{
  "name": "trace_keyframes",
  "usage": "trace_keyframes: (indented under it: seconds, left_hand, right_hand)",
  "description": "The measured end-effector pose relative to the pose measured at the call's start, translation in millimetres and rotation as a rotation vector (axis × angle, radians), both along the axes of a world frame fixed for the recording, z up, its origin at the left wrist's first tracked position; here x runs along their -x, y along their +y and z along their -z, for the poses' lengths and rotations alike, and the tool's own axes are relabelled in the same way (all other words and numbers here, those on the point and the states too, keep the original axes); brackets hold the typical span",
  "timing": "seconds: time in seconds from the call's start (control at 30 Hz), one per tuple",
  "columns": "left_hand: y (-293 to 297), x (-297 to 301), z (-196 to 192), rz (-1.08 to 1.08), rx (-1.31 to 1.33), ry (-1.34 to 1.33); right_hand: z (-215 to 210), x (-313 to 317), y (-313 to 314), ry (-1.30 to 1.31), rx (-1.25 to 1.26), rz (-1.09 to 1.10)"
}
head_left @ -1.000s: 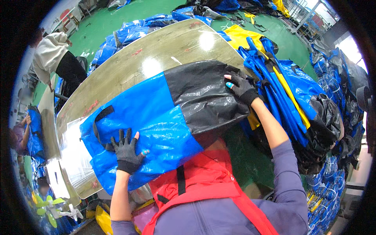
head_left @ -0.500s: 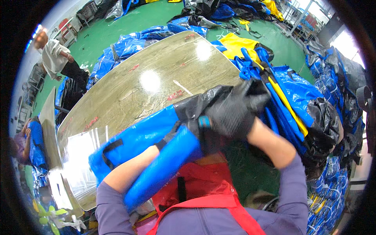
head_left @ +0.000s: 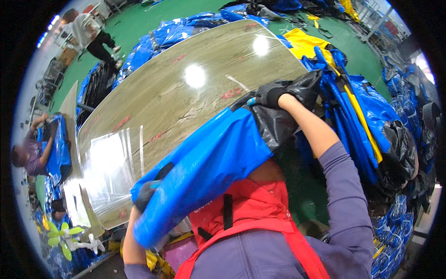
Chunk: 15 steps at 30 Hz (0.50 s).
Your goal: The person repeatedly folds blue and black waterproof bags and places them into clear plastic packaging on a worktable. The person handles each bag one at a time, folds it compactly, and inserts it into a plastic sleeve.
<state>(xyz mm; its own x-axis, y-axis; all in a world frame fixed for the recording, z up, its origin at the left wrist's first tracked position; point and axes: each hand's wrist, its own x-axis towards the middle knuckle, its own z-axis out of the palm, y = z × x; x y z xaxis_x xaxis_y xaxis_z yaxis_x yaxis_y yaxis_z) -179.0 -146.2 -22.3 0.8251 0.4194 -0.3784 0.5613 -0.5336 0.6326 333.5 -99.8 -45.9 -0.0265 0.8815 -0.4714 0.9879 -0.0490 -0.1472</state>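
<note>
Item: folded blue-and-black bag (head_left: pixel 209 162), held up off the near edge of the long wooden table (head_left: pixel 186 93), slanting from low at the person's left to high at their right. Left hand (head_left: pixel 146 195), in a dark glove, grips the blue lower end, partly wrapped in the fabric; fingers closed on it. Right hand (head_left: pixel 278 95), also dark-gloved, clenches the black upper end just beyond the table's right corner. Clear plastic sheet (head_left: pixel 111 162) lies on the table's near left part. Heap of blue, yellow and black bags (head_left: pixel 367 116) stands right of the table; more blue bags (head_left: pixel 162 37) lie along its far side. Another person (head_left: pixel 32 153) bends over blue fabric left of the table; a third (head_left: pixel 90 32) stands beyond its far left end.
</note>
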Motion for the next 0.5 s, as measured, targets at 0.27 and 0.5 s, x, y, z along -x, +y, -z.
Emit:
trace_keyframes:
  seconds: [0.27,0.5]
  left_hand:
    - [-130,147,68,-1.355,0.071,-0.481]
    - [-109,117,26,-1.239,0.225,-1.048]
  right_hand:
    - [-16,17,-2,-0.021,0.006,0.095]
    - [-17,16,1,0.083,0.046,0.157]
